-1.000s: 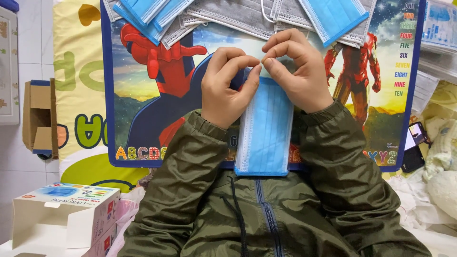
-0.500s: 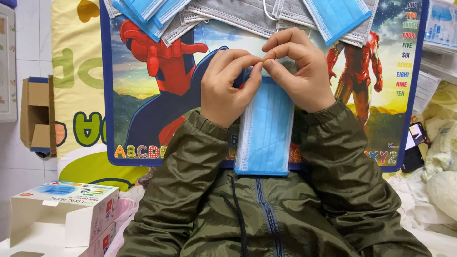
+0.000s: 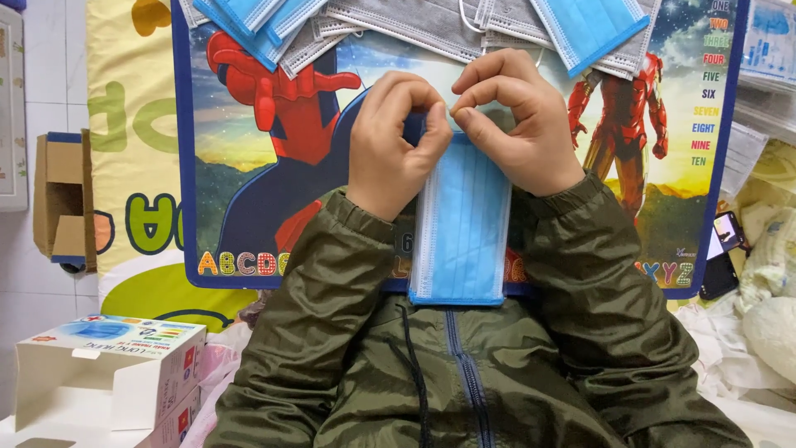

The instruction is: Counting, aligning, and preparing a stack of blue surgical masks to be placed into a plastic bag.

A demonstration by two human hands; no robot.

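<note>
Both hands pinch the top edge of a blue face mask [image 3: 461,222] — left hand [image 3: 396,141] at 10 o'clock, right hand [image 3: 522,124] at 2 — so it hangs flat over the colourful play mat [image 3: 249,182], with a mask pile [image 3: 431,25] at 12.

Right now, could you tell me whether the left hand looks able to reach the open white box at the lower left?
Probably yes: the left hand pinches the blue mask with the right hand, but nothing stands between it and the white box; it would have to let go first.

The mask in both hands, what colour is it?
Light blue mask with pale white side edges, seen in the head view.
</note>
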